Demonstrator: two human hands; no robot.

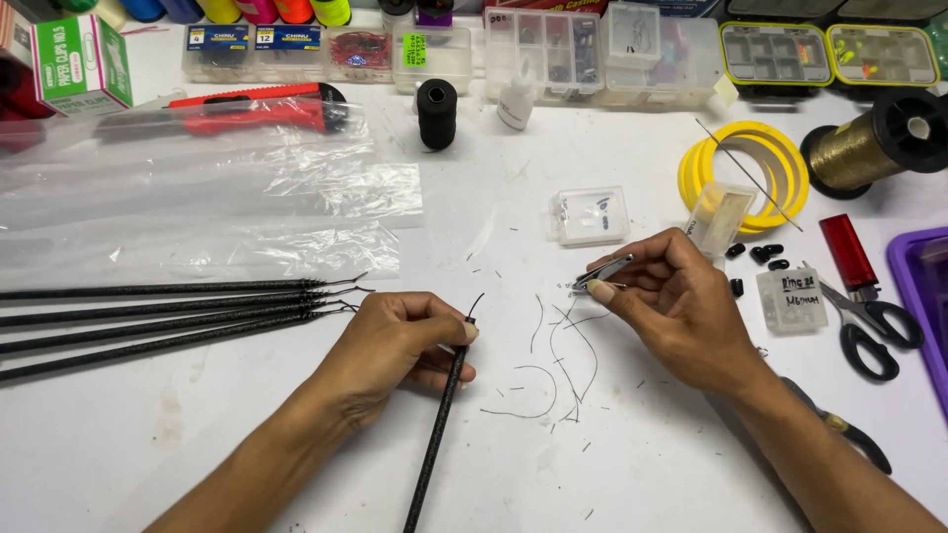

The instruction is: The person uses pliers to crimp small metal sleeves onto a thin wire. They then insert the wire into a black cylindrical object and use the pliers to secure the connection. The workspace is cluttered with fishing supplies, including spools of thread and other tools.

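My left hand (400, 345) grips a thin black rod (434, 444) near its top end; a short black thread sticks out of the rod tip by my fingers. My right hand (671, 306) pinches a small metal clipper (600, 273), its tip pointing left toward the rod tip, a hand's width away. Between the hands, several cut black thread pieces (553, 365) lie on the white table (592, 474).
Several black rods (158, 311) lie at left below clear plastic bags (197, 197). A small clear box (591, 215), yellow spool (743, 176), gold thread spool (874, 143), red lighter (847, 253), scissors (874, 331), black thread spool (436, 114), red utility knife (247, 107) and tackle boxes (602, 49) surround the work.
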